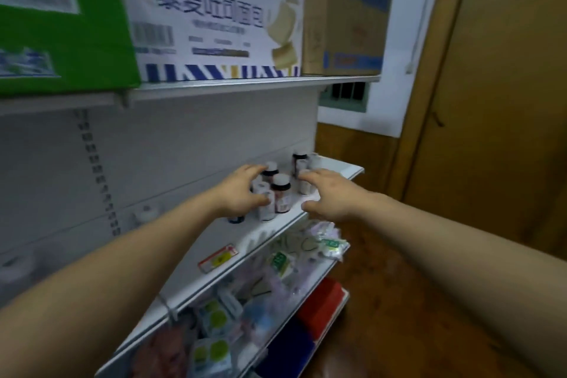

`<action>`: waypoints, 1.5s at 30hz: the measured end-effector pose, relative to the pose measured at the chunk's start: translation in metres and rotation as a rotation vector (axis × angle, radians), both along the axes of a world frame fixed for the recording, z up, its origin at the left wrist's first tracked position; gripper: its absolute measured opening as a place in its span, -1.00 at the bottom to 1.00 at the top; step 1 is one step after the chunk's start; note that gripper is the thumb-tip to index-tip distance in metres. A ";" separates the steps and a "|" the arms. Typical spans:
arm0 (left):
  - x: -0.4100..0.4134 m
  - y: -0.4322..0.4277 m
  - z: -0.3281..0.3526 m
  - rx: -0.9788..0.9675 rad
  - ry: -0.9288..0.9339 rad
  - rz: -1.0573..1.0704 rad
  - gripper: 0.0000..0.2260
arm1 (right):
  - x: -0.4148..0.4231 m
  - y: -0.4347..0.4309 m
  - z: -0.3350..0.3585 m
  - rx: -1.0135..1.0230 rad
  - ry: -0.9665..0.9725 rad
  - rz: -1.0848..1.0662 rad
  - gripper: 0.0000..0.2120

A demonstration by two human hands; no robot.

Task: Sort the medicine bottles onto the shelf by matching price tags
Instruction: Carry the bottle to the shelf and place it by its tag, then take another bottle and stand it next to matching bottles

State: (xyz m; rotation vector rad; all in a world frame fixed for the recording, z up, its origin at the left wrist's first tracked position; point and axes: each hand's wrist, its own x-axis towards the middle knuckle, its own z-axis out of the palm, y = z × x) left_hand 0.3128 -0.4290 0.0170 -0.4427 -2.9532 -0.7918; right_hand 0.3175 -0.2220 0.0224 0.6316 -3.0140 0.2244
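**Both hands at the bottle cluster on the middle shelf**

Bare forearms reach up from the bottom corners toward the shelf. Beneath them the lower shelf (310, 282) holds a loose spread of small clear packets with green labels, and lower still sit a red box (322, 304) and a blue one. On the front lip of the middle shelf (190, 282) is a single red-edged price tag (218, 258); its print is too blurred to read.

Further in, the left hand (242, 190) curls around a white bottle (265, 204), fingers and thumb closed on it. Just beside it stands a brown bottle (281, 193) with a dark cap. The right hand (329, 195) is spread and holds nothing, fingertips near another white bottle (304, 182). More bottles stand behind, toward the back panel.

Sorting looks to be under way: next, the held bottle probably needs matching with its tag and setting behind it. At the top, cartons (214, 18) fill the upper shelf.
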 end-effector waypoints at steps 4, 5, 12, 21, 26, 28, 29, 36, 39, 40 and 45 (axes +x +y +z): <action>-0.042 0.057 -0.002 -0.024 -0.009 -0.062 -0.34 | -0.016 0.068 -0.001 -0.028 -0.006 -0.091 -0.34; -0.053 0.068 -0.002 -0.030 -0.011 -0.075 -0.34 | -0.021 0.081 -0.002 -0.043 -0.009 -0.110 -0.35; -0.136 0.122 -0.018 -0.039 -0.043 -0.107 -0.33 | -0.087 0.137 -0.020 -0.087 -0.037 -0.188 -0.34; -0.269 0.149 -0.040 0.078 -0.121 -0.085 -0.43 | -0.236 0.158 -0.030 -0.125 -0.059 -0.163 -0.37; -0.315 0.166 -0.051 0.072 -0.121 -0.128 -0.53 | -0.307 0.161 -0.047 -0.195 -0.133 -0.108 -0.40; -0.330 0.170 -0.056 0.066 -0.134 -0.109 -0.61 | -0.332 0.157 -0.057 -0.222 -0.158 -0.077 -0.42; -0.339 0.172 -0.061 0.060 -0.144 -0.082 -0.67 | -0.344 0.155 -0.062 -0.239 -0.167 -0.060 -0.43; -0.374 0.194 -0.081 -0.028 -0.223 0.209 -0.72 | -0.419 0.145 -0.091 -0.313 -0.273 0.146 -0.51; -0.379 0.199 -0.091 -0.072 -0.277 0.301 -0.59 | -0.440 0.145 -0.107 -0.301 -0.295 0.236 -0.52; -0.380 0.202 -0.094 -0.088 -0.297 0.332 -0.57 | -0.444 0.146 -0.112 -0.310 -0.289 0.260 -0.52; -0.373 0.226 -0.091 -0.026 -0.272 0.441 -0.49 | -0.452 0.151 -0.124 -0.449 -0.262 0.328 -0.64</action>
